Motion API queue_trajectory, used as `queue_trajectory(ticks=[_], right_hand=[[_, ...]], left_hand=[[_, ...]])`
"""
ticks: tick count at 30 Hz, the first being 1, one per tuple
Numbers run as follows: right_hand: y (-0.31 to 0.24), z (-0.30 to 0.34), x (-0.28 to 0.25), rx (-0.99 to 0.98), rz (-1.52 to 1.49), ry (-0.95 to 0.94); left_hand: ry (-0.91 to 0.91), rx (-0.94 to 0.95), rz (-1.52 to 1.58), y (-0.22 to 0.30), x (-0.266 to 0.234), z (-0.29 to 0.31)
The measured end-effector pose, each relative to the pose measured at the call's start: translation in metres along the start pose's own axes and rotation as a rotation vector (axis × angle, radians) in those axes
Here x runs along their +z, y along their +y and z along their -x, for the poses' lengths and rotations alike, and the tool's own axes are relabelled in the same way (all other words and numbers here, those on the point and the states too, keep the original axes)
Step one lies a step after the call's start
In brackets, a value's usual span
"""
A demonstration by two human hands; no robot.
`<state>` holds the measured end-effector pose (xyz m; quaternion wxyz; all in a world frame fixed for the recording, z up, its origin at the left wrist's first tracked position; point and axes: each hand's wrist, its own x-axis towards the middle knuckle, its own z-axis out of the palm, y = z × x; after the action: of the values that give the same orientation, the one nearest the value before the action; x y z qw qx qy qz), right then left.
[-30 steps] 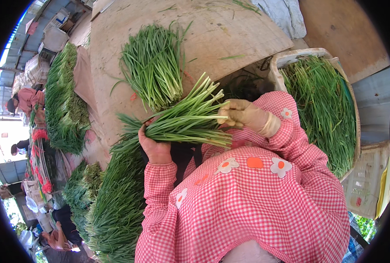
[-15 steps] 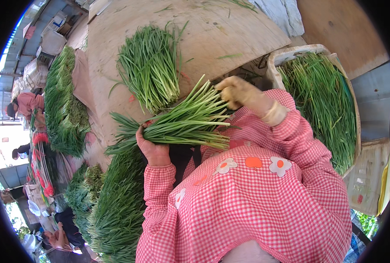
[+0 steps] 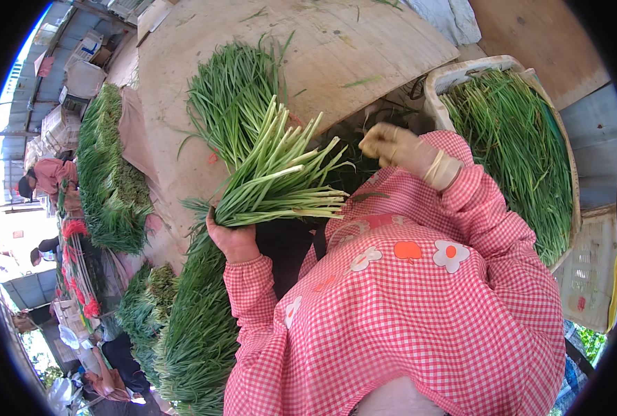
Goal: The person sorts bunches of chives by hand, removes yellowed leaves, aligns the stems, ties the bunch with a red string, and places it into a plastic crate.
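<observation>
So, long rows of greens (image 3: 107,173) lie far left; the left hand (image 3: 233,239) has its grip wrapped tight around a bundle of green stalks (image 3: 281,180) above the counter (image 3: 364,48); the gloved right hand (image 3: 392,145) hovers loosely curled, holding nothing; a basket (image 3: 461,69) of greens sits right.

Outdoor market, hard daylight — wooden tabletop (image 3: 364,48) at 12 o'clock, stacked crates (image 3: 69,104) at 10, concrete slab (image 3: 593,132) at 2.
</observation>
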<state>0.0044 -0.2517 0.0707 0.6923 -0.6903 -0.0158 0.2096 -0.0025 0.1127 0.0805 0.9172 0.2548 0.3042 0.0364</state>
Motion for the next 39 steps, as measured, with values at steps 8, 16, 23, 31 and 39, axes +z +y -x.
queue_trajectory(ticks=[8, 16, 23, 31, 39], right_hand=[[0.0, 0.003, 0.045, -0.113, -0.169, -0.191], [-0.03, 0.024, -0.071, 0.214, 1.162, 0.397], [-0.054, 0.036, 0.058, -0.556, 0.582, -0.131], [-0.049, -0.017, 0.069, -0.484, 0.232, 0.073], [-0.038, -0.031, 0.04, -0.336, 0.147, 0.323]], left_hand=[[-0.026, 0.032, 0.028, 0.001, -0.002, 0.004], [-0.013, 0.007, 0.124, 0.01, -0.004, 0.0], [0.043, 0.046, 0.145, -0.009, 0.005, 0.0], [-0.011, -0.068, 0.036, -0.03, 0.019, 0.033], [0.009, -0.14, 0.043, -0.045, 0.014, 0.025]])
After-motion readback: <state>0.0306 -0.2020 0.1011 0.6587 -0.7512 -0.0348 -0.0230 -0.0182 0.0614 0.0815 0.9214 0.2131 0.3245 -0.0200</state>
